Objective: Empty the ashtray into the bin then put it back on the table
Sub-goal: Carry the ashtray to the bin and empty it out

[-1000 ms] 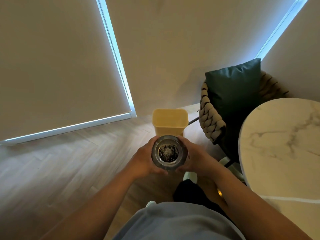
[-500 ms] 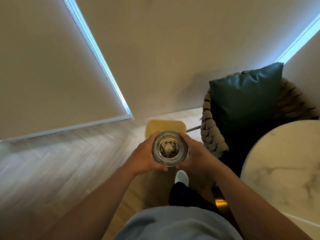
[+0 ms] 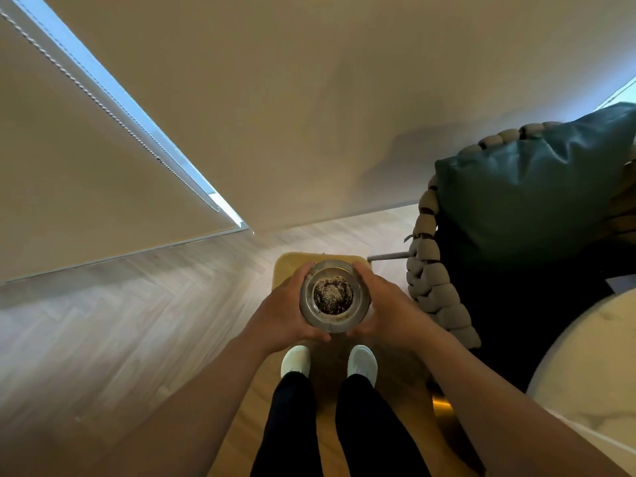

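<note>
Standing over the yellow bin (image 3: 287,266), left hand (image 3: 282,313) and right hand (image 3: 387,309) both clasp the glass ashtray (image 3: 334,296), upright and ash-filled directly above the bin; tipping comes next, then return to the marble surface (image 3: 592,366).

A pale wooden floor (image 3: 137,321) laid in herringbone carries a yellow bin (image 3: 287,266) at centre, close to the far wall. A woven chair (image 3: 433,287) stands just right of it (a dark green cushion (image 3: 526,197) on it). The marble table (image 3: 592,366) fills the near right.
</note>
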`<state>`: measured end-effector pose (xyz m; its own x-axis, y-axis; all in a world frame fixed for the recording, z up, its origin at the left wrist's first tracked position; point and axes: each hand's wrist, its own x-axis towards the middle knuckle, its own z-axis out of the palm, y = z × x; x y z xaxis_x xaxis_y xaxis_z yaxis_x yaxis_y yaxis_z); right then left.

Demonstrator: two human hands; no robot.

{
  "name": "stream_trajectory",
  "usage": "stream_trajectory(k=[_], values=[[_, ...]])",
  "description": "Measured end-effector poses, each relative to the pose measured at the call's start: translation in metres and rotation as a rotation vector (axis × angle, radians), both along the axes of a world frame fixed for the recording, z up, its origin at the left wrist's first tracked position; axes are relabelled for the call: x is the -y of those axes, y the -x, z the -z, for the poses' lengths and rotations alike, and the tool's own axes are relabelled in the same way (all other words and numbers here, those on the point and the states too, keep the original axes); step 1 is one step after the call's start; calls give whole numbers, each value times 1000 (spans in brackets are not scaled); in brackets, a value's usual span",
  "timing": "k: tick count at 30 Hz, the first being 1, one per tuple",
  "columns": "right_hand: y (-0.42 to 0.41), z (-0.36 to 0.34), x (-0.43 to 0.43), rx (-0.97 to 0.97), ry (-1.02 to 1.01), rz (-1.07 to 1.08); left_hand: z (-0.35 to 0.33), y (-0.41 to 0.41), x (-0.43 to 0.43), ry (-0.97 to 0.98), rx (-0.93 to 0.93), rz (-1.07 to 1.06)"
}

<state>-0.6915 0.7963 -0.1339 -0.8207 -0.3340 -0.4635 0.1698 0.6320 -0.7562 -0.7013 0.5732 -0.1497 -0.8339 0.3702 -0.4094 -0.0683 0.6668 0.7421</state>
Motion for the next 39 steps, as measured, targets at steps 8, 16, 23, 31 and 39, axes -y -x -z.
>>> stream_trajectory(k=[8,16,23,31,39], values=[[28,74,16,65,14,108,79,51,15,-19,23,87],[54,138,26,281,36,455,135,73,30,25,34,180],[55,173,26,454,142,601,165,78,31,97,20,277],[61,194,25,531,111,668,180,76,29,178,5,286],[64,209,20,469,16,718,183,76,40,304,-191,330]])
